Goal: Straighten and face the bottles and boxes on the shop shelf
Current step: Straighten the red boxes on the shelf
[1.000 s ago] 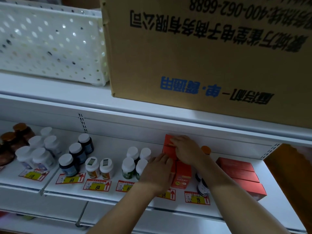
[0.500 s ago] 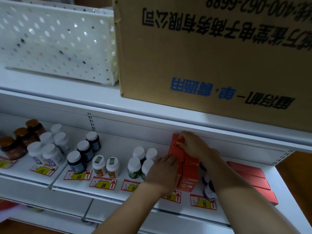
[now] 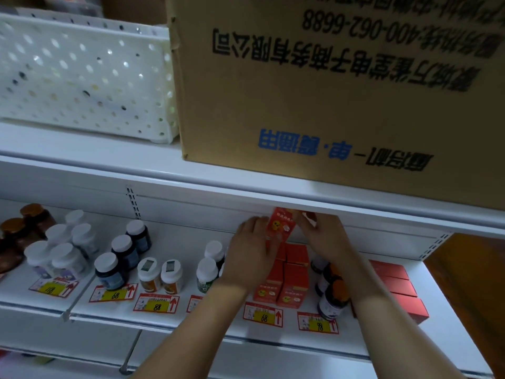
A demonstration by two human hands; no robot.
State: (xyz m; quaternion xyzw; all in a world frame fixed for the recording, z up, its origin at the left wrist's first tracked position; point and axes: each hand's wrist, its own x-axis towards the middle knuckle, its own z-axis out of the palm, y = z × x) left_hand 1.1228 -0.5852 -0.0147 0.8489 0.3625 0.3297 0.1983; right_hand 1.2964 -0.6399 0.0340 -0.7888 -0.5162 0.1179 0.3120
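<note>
A small red box (image 3: 281,226) is lifted at the back of the white shelf (image 3: 175,242), its printed face turned toward me. My right hand (image 3: 326,236) grips its right side and my left hand (image 3: 252,250) holds its left side. Below it stand more red boxes (image 3: 291,280) in two rows. Green-labelled white-capped bottles (image 3: 207,273) stand left of my left hand. Dark bottles (image 3: 332,294) with orange caps stand right of the boxes, partly behind my right forearm.
Flat red boxes (image 3: 400,288) lie at the shelf's right end. Dark blue bottles (image 3: 124,253), small white bottles (image 3: 159,274), white-capped bottles (image 3: 62,250) and brown jars (image 3: 24,225) fill the left. Price tags (image 3: 263,314) line the edge. Above sit a cardboard carton (image 3: 341,91) and white perforated basket (image 3: 82,77).
The red box at the back has been lifted and turned so its printed face shows. My left hand has moved up from the front boxes to its left side.
</note>
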